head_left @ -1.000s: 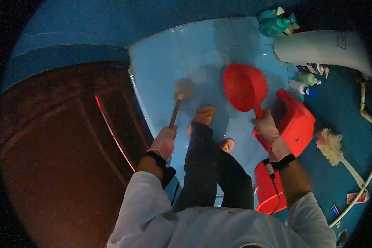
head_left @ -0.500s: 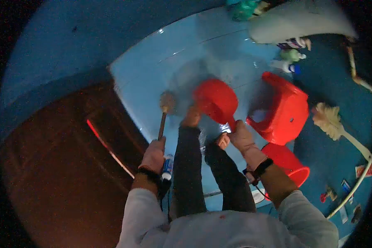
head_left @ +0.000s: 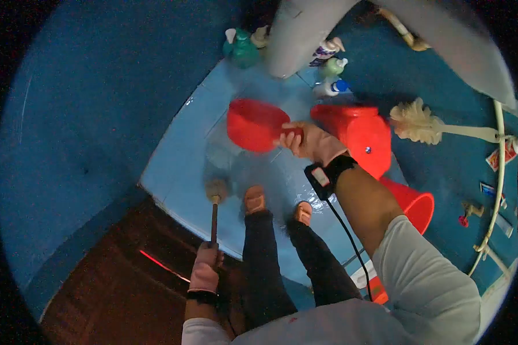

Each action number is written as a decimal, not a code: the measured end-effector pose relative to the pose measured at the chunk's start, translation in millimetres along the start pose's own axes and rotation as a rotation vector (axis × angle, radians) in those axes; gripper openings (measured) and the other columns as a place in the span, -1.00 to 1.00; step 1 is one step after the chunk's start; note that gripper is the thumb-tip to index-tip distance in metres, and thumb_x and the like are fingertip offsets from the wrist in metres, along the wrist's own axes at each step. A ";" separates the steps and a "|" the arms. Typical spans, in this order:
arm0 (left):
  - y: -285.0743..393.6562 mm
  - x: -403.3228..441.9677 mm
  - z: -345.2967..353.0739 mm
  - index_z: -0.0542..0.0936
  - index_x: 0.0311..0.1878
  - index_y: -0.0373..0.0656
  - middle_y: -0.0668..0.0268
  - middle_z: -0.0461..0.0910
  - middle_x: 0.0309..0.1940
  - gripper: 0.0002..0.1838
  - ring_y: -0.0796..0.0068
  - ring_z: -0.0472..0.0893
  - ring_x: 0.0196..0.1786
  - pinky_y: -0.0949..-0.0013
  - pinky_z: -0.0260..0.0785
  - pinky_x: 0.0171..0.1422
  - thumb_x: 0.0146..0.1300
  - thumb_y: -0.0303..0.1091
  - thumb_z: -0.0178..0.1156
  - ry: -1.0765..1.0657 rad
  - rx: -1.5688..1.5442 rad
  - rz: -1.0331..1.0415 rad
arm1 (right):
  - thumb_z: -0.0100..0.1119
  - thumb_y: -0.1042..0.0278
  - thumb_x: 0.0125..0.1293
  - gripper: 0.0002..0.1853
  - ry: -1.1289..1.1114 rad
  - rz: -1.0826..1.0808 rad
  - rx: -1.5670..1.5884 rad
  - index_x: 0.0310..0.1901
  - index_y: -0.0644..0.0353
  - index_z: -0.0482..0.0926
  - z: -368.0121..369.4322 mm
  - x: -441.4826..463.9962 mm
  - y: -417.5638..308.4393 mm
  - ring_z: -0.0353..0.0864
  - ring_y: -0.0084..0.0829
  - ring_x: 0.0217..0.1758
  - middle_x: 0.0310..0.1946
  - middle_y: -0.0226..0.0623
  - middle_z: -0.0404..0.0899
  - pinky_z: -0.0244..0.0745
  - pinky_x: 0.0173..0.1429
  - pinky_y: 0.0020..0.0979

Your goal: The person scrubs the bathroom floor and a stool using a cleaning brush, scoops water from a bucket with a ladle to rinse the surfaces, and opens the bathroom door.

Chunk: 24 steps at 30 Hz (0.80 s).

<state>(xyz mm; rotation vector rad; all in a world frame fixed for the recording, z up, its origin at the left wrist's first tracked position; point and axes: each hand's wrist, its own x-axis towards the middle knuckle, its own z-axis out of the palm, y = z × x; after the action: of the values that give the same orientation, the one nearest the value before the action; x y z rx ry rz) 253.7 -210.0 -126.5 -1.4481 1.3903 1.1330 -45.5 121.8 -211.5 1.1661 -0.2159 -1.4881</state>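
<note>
The work looks unfinished — left hand (head_left: 206, 268) gripping the brush (head_left: 214, 218), right hand (head_left: 313, 144) the red scoop (head_left: 254, 124) — and how much of the glistening floor (head_left: 178, 167) is done, I cannot tell.

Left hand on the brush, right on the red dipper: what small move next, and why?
I'd probably sweep the brush lightly with the left hand: it points at the floor, which glistens, though I can't tell whether they touch. The right hand holds the red dipper clear of the brush, leaving room.
</note>
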 end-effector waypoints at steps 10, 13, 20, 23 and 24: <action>72.8 -24.6 -25.9 0.28 0.02 -0.17 0.29 0.43 -0.58 -0.70 0.49 0.42 -0.68 0.41 0.25 -0.71 0.25 -0.34 -0.02 -0.093 0.146 0.009 | 0.11 0.27 0.16 -0.59 -0.169 -0.413 -0.085 -0.11 0.46 0.34 -14.8 -37.4 42.9 0.46 -0.54 -0.55 -0.49 -0.36 0.46 0.35 -0.58 -0.63; 91.7 -37.4 -22.6 0.27 0.05 -0.18 0.29 0.43 -0.56 -0.68 0.48 0.44 -0.67 0.40 0.25 -0.71 0.25 -0.34 -0.02 -0.111 0.203 0.026 | 0.15 0.33 0.13 -0.70 -0.400 -0.345 -0.036 -0.18 0.35 0.41 -36.2 -56.7 82.9 0.54 -0.43 -0.40 -0.48 -0.36 0.51 0.48 -0.31 -0.55; 101.0 -62.6 -38.7 0.29 0.04 -0.24 0.23 0.49 -0.48 -0.62 0.43 0.51 -0.63 0.39 0.33 -0.69 0.14 -0.42 0.06 -0.119 0.430 0.199 | 0.13 0.34 0.13 -0.72 0.040 -0.950 -0.032 -0.17 0.29 0.40 -61.8 -98.1 239.3 0.47 -0.46 -0.48 -0.42 -0.33 0.46 0.44 -0.42 -0.54; 110.0 -66.3 -44.6 0.30 0.03 -0.24 0.21 0.49 -0.48 -0.60 0.40 0.51 -0.65 0.37 0.32 -0.71 0.09 -0.47 0.09 -0.152 0.506 0.207 | 0.09 0.28 0.19 -0.74 -0.083 -0.873 0.144 -0.15 0.22 0.39 -116.7 -121.1 276.4 0.41 -0.54 -0.53 -0.43 -0.37 0.45 0.37 -0.50 -0.58; 111.5 -80.2 -38.2 0.30 0.03 -0.24 0.20 0.49 -0.49 -0.59 0.39 0.50 -0.66 0.36 0.31 -0.72 0.08 -0.48 0.09 -0.132 0.519 0.224 | 0.09 0.26 0.19 -0.73 -0.086 -0.940 0.109 -0.15 0.22 0.39 -130.6 -138.7 294.4 0.41 -0.54 -0.54 -0.45 -0.38 0.45 0.36 -0.51 -0.58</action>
<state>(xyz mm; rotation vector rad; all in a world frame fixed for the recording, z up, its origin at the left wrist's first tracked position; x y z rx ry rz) 146.0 -232.2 -35.9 -0.8537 1.6286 0.8898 218.1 206.5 3.7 1.3697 0.2419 -2.3642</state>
